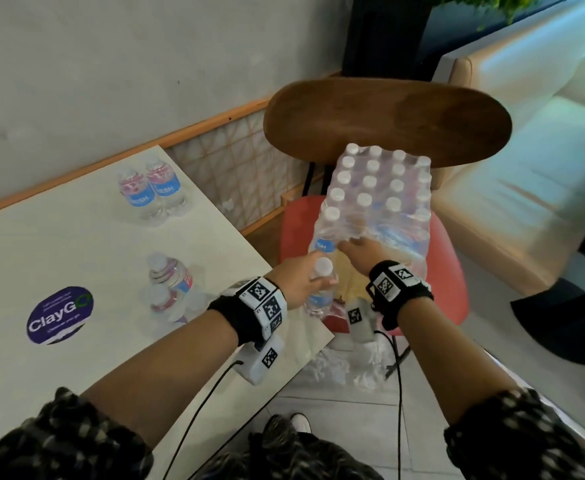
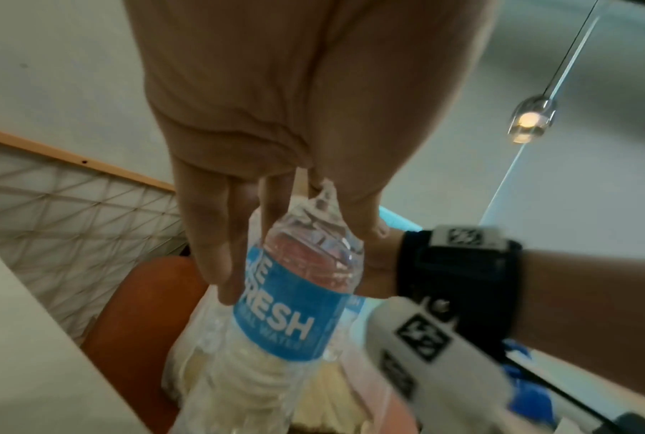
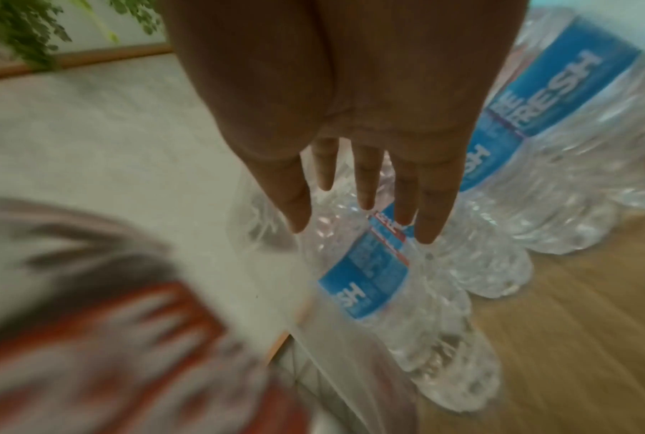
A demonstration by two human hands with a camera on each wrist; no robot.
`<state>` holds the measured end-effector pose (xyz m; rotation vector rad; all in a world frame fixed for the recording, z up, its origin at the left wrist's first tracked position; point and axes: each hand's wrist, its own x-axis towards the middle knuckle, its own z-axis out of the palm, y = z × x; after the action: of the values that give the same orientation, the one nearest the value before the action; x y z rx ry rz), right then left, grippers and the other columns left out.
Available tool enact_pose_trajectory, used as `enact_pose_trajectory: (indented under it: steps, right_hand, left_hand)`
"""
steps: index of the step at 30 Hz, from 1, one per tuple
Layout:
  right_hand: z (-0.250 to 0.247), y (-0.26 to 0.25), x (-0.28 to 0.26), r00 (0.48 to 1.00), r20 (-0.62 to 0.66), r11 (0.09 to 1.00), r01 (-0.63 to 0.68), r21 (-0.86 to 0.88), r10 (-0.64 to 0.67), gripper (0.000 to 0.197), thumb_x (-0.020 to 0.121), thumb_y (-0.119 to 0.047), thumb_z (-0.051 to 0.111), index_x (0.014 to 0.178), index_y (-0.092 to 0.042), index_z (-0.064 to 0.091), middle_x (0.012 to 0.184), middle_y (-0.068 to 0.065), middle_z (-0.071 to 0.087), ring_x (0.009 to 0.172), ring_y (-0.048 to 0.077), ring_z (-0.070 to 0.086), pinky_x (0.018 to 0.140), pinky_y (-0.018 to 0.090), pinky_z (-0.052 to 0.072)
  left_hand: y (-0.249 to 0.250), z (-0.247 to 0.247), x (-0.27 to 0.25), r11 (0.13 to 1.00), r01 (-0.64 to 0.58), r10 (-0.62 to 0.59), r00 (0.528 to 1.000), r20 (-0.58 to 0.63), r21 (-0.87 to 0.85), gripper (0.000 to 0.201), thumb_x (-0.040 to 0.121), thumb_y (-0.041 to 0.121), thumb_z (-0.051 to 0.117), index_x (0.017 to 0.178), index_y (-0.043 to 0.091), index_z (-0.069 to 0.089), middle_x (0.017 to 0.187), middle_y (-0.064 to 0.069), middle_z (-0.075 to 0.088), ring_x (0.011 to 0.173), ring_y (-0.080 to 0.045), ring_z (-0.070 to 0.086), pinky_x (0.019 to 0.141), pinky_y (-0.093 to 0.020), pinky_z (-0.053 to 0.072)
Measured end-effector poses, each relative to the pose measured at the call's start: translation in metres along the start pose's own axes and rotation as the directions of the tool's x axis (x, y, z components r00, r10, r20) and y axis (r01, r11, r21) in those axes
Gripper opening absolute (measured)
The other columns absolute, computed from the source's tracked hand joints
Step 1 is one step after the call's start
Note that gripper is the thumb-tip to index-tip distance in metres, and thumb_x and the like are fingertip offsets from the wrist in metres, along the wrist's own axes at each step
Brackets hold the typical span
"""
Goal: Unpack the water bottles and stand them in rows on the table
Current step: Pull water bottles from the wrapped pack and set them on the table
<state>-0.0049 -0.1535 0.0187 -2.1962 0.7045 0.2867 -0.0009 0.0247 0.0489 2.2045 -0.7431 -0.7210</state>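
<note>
Pinching a light, slippery bottle (image 1: 320, 289) by its neck in my left hand (image 1: 298, 280), I reach my flat right hand (image 1: 360, 252) toward the pack (image 1: 381, 199) on the chair (image 1: 446, 271).

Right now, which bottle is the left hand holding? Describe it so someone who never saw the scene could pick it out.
Find the red-seated chair with the shrink-wrapped pack of white-capped water bottles. At the pack's near, torn end, the left hand grips one clear plastic bottle with a blue label by the neck. It alone is out of the wrap and in a hand; the others are packed or stand on the white table.
</note>
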Motion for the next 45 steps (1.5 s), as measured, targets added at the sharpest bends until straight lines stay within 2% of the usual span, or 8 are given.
enact_pose_trajectory:
  steps: [4,8,14,19,24,31,39,45]
  right_hand:
    - [-0.002,-0.022,0.005,0.998,0.029,0.996,-0.065,0.052,0.064,0.065,0.086,-0.056,0.051,0.140,-0.021,0.042,0.144,0.007,0.044,0.127,0.030,0.045,0.105,0.045,0.038]
    - [0.006,-0.019,0.000,0.985,0.016,0.977,-0.174,0.124,0.173,0.065,0.086,-0.058,0.051,0.139,-0.020,0.042,0.138,0.007,0.048,0.104,0.031,0.056,0.075,0.036,0.051]
    - [0.029,-0.011,-0.032,0.968,-0.232,0.932,0.171,0.318,-0.098,0.039,0.080,-0.025,0.072,0.115,-0.016,0.055,0.115,0.005,0.060,0.107,0.027,0.058,0.091,0.042,0.049]
    - [0.045,-0.019,-0.080,0.932,-0.208,0.908,0.343,0.242,-0.297,0.027,0.079,-0.003,0.070,0.095,-0.015,0.051,0.079,-0.006,0.054,0.071,0.007,0.052,0.057,0.002,0.039]
    - [0.068,-0.021,-0.099,0.910,-0.127,0.874,0.414,0.254,-0.394,0.031,0.076,-0.005,0.075,0.103,-0.012,0.060,0.090,0.000,0.061,0.086,0.017,0.057,0.071,0.007,0.046]
    - [0.084,-0.026,-0.105,0.911,0.025,0.861,0.379,0.338,-0.411,0.019,0.093,-0.026,0.056,0.111,-0.029,0.063,0.106,-0.005,0.069,0.102,0.015,0.064,0.091,0.035,0.052]
    - [0.078,-0.011,-0.096,0.948,0.069,0.865,0.252,0.433,-0.310,0.029,0.096,-0.014,0.048,0.097,-0.038,0.064,0.092,-0.010,0.064,0.087,0.007,0.058,0.078,0.032,0.049]
    - [0.075,-0.002,-0.089,0.966,-0.009,0.898,0.245,0.366,-0.260,0.021,0.094,-0.017,0.053,0.094,-0.036,0.063,0.097,0.005,0.065,0.086,0.026,0.062,0.084,0.044,0.053]
  left_hand:
    - [0.003,-0.034,-0.033,0.999,-0.024,0.021,0.998,-0.053,-0.046,0.027,0.091,0.040,0.058,0.108,0.020,0.051,0.104,0.004,0.062,0.095,-0.013,0.057,0.083,-0.028,0.045]
    - [-0.002,-0.064,-0.062,0.999,-0.012,0.005,0.988,-0.153,-0.045,0.024,0.090,0.038,0.060,0.102,0.017,0.056,0.099,0.001,0.064,0.091,-0.015,0.059,0.081,-0.027,0.045]
    - [-0.023,-0.057,-0.079,0.999,0.037,-0.035,0.991,-0.129,0.009,0.023,0.088,0.033,0.060,0.104,0.017,0.057,0.102,-0.005,0.064,0.096,-0.023,0.060,0.084,-0.035,0.047]
    - [-0.028,-0.034,-0.088,0.988,0.076,-0.067,0.995,-0.075,0.132,0.030,0.088,0.035,0.059,0.113,0.019,0.054,0.108,-0.009,0.064,0.097,-0.027,0.060,0.084,-0.035,0.049]
    - [-0.042,-0.009,-0.097,0.947,0.045,-0.018,0.996,-0.088,0.318,0.041,0.092,0.040,0.050,0.128,0.021,0.044,0.110,-0.012,0.063,0.099,-0.031,0.060,0.077,-0.034,0.047]
    - [-0.044,0.007,-0.092,0.904,0.113,0.047,0.932,-0.359,0.412,0.062,0.088,0.036,0.050,0.140,0.012,0.029,0.129,-0.007,0.041,0.113,-0.027,0.045,0.079,-0.036,0.046]
    - [-0.034,-0.001,-0.072,0.855,0.039,0.162,0.928,-0.336,0.518,0.034,0.098,0.034,0.041,0.124,0.014,0.041,0.110,-0.009,0.058,0.094,-0.030,0.061,0.066,-0.035,0.043]
    - [-0.043,-0.001,-0.102,0.844,-0.072,0.211,0.956,-0.206,0.531,0.042,0.098,0.039,0.040,0.130,0.012,0.042,0.117,-0.011,0.059,0.103,-0.031,0.057,0.078,-0.040,0.050]
